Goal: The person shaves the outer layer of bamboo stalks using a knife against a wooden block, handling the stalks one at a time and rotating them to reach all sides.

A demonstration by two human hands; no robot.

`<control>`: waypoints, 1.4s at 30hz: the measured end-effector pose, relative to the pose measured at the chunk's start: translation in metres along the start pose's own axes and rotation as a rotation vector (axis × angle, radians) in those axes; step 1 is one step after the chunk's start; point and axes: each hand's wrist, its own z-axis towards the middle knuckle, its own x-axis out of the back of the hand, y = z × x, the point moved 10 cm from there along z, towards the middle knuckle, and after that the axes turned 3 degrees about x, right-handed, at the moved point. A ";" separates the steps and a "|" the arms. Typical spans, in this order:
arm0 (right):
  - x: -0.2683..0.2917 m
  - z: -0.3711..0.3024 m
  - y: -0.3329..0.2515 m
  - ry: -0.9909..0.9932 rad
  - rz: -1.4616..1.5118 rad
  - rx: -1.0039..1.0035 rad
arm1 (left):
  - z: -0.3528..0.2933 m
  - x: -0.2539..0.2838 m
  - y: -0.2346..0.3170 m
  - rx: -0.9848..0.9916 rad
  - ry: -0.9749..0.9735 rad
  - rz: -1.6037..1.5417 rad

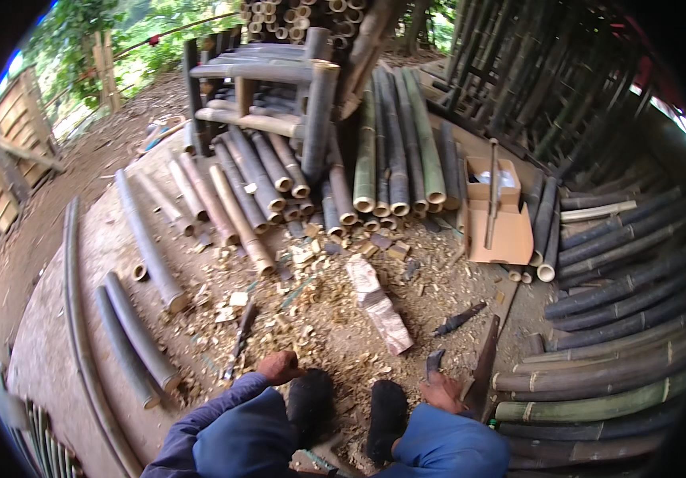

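Both knees in blue sit closest, my left hand [279,367] curls on nothing at seven o'clock, and my right hand [443,390] grips a dark tool [434,364] at five.

Soft daylight, no hard shadows. Brightest patch far above left hand [279,366]: foliage and sky near blown out, blue fringe along rim there. Second glare spot far up-right of right hand [442,390]. Ground just ahead of both hands evenly lit, fairly sharp. Strong fisheye bending toward edges; black vignette fills corners. Below hands, knees slightly soft.
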 end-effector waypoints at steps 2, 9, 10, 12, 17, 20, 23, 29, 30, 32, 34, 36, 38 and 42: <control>-0.008 0.024 -0.036 -0.138 0.318 0.017 | 0.031 -0.018 0.041 -0.207 0.092 -0.115; -0.115 -0.012 -0.104 -0.789 1.218 -0.205 | 0.039 -0.108 0.061 0.039 0.003 -0.873; -0.113 -0.008 -0.118 -0.781 1.221 -0.170 | 0.033 -0.095 0.049 -0.059 0.012 -0.833; -0.122 -0.001 -0.133 -0.746 1.342 -0.261 | 0.024 -0.076 0.027 -0.138 0.041 -0.828; -0.130 -0.009 -0.105 -0.807 1.472 -0.310 | 0.025 -0.065 0.064 0.122 -0.130 -1.068; -0.129 -0.006 -0.096 -0.783 1.469 -0.317 | 0.031 -0.067 0.069 0.066 -0.113 -0.996; -0.130 -0.007 -0.115 -0.790 1.432 -0.284 | 0.029 -0.070 0.032 0.037 0.036 -1.025; -0.131 -0.008 -0.089 -0.716 1.428 -0.313 | -0.018 0.060 -0.059 0.239 0.695 -0.781; -0.132 -0.009 -0.093 -0.729 1.425 -0.307 | -0.051 0.098 -0.095 0.345 0.895 -0.563; -0.129 -0.007 -0.101 -0.733 1.426 -0.288 | -0.122 0.163 -0.156 0.614 1.145 -0.172; -0.132 -0.007 -0.112 -0.764 1.434 -0.286 | -0.192 0.207 -0.212 0.936 1.215 0.071; -0.128 -0.005 -0.099 -0.732 1.423 -0.308 | -0.214 0.212 -0.229 1.223 1.156 0.042; -0.123 -0.004 -0.090 -0.697 1.418 -0.324 | -0.220 0.217 -0.235 1.341 1.105 -0.005; -0.124 -0.005 -0.109 -0.741 1.384 -0.305 | -0.195 0.251 -0.289 1.141 1.081 0.026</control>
